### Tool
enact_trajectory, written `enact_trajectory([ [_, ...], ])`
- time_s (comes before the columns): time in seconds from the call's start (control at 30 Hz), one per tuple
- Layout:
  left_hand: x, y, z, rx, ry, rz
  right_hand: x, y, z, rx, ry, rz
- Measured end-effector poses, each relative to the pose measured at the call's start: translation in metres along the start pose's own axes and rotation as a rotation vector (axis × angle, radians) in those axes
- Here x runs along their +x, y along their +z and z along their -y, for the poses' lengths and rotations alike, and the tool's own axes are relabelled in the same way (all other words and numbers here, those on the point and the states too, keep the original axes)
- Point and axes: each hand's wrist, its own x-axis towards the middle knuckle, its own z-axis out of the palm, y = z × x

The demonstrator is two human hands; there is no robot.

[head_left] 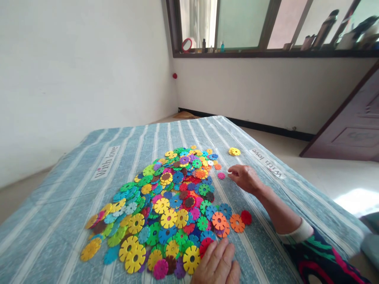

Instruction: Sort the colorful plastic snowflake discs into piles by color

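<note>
Left hand (217,263) touches discs (176,202); bottles (325,29) line sill (251,54).

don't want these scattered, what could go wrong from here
The left hand, at the near edge of the loose pile of discs, could shove some aside. The right hand might flick away the small pink disc beside its fingertips.

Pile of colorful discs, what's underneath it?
Striped cloth shows around the pile of colorful discs, so it probably continues beneath. The pile's overlapping pieces hide much of the lower ones, and whatever lies under its middle is covered.
</note>
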Motion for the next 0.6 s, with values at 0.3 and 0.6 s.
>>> enact_trajectory([
  [0.3, -0.004, 0.002, 0.002, -0.009, 0.005, 0.015, -0.001, 0.004, 0.007, -0.021, 0.014, 0.019],
  [0.6, 0.005, -0.002, -0.001, -0.036, 0.027, -0.008, -0.001, 0.014, 0.012, -0.070, -0.007, 0.000],
])
